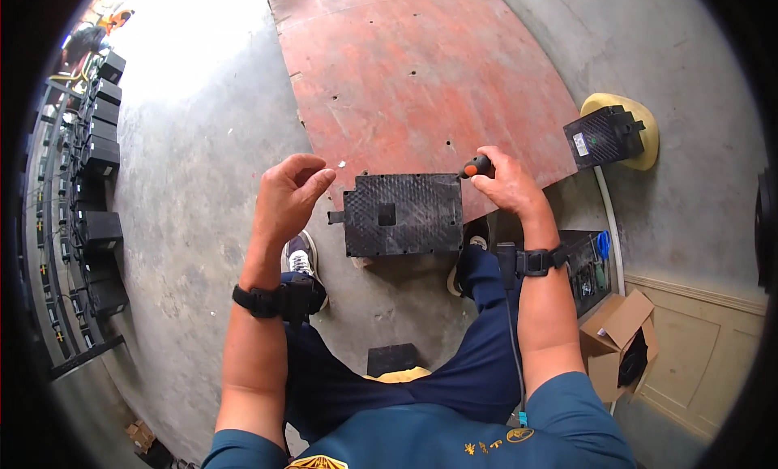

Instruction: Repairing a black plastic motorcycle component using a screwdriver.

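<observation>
In front of me a flat black case with a ribbed, patterned top lies across a low support, between my feet. A small square recess shows in its top, and a tab sticks out at its left end. My right hand is wrapped round a screwdriver with a black and orange handle, at the case's far right corner; its shaft and tip are hidden. Off the case's far left corner, my left hand has thumb and fingers drawn together. Whatever they may pinch is too small to make out.
A worn red board lies beyond the case. To the right, another black case rests on a yellow stool. Nearer stand a dark tool tray and an open cardboard box. A rack of black cases lines the left.
</observation>
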Demonstrator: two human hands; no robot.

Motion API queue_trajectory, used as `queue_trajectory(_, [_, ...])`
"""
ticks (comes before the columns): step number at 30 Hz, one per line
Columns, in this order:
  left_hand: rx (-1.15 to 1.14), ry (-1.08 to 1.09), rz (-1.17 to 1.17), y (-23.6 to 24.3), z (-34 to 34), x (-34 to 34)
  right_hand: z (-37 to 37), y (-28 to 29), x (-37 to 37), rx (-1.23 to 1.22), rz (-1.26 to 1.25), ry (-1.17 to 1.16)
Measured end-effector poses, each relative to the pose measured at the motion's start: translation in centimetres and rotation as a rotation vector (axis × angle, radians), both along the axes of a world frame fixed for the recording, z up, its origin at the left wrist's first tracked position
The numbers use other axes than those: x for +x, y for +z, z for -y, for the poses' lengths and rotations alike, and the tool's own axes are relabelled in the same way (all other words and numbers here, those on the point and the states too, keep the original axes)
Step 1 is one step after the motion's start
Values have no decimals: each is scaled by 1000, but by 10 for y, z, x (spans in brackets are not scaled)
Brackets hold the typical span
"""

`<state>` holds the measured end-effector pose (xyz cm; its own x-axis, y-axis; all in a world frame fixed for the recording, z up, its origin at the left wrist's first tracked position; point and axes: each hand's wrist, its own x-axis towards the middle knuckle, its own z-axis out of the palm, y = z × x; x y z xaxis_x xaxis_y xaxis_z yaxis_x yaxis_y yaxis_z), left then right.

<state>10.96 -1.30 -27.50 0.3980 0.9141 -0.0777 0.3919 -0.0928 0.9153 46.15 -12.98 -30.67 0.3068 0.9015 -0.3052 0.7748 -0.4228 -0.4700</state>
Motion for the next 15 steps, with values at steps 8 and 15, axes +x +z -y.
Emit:
queue_trajectory(8, [28, 8, -3, -2, 1, 1, -1, -15, 3, 275, 17, 102])
queue_trajectory(15, [3, 25, -9, 0, 1, -1, -1, 0, 2, 16, -2, 1])
